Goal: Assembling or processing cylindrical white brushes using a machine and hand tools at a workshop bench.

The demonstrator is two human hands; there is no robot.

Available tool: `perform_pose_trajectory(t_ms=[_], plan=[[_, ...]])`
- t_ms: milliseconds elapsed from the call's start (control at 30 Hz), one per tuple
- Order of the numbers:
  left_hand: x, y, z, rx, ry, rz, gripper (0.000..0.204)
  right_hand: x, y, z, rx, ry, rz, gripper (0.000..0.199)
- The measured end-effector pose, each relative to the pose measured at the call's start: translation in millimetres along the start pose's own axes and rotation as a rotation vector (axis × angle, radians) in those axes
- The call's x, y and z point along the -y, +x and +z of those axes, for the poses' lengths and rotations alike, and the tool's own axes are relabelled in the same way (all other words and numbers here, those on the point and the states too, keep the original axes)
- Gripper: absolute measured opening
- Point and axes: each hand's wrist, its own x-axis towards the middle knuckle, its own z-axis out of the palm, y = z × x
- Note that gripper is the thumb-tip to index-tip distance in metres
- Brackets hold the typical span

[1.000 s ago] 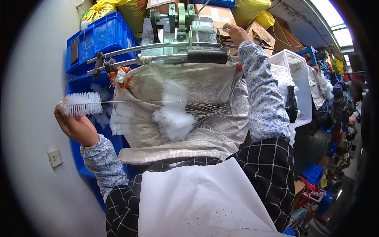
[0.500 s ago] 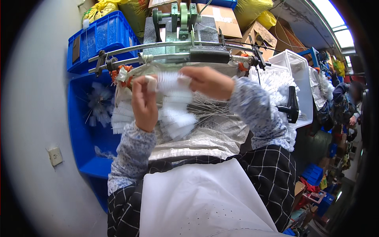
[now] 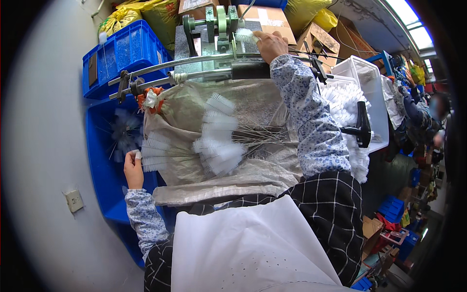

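Note:
My right hand [image 3: 270, 45] is stretched up to the green and grey machine [image 3: 216, 29] and holds a white bristle brush [image 3: 244, 35] against it. My left hand [image 3: 133, 168] hangs low at the left beside the blue bin [image 3: 104, 160], fingers pinched on the tips of white brushes [image 3: 155, 153] that stick out of the pile. A heap of white wire-stemmed brushes [image 3: 219, 141] lies on the grey woven sack [image 3: 253, 175] spread across my lap below the machine.
A blue crate [image 3: 124, 51] stands at the upper left, yellow sacks [image 3: 146, 14] and cardboard boxes [image 3: 270, 17] behind the machine. A white tub [image 3: 372, 87] full of brushes sits at the right with a black handle [image 3: 360, 127]. Another person [image 3: 418, 117] is at the far right.
Both hands were together over the brush pile; now my right hand has gone up to the machine with a brush and my left hand has dropped to the left edge of the pile.

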Motion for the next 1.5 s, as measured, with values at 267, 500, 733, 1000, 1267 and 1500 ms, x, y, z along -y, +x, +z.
perform_pose_trajectory(t_ms=[267, 500, 733, 1000, 1267, 1500], plan=[[-17, -6, -2, -0.013, 0.030, 0.000, 0.014, -3, 5, 5, 0.023, 0.080, 0.008, 0.029], [-5, -26, -14, 0.220, 0.155, -0.191, 0.018, -8, 7, 8, -0.014, 0.069, 0.009, 0.028], [-7, -30, -13, 0.248, 0.209, -0.205, 0.020, -6, 9, 8, -0.015, 0.068, -0.047, 0.027], [-42, -15, -23, -0.196, 0.212, 0.094, 0.015, -6, 23, 23, 0.043, -0.026, -0.037, 0.041], [-68, 7, -66, -0.451, -0.008, 0.401, 0.015, -15, 1, 4, -0.080, -0.150, 0.105, 0.037], [-83, 19, -78, -0.687, -0.334, 0.399, 0.020, -17, 1, 23, -0.109, 0.175, 0.109, 0.032]])
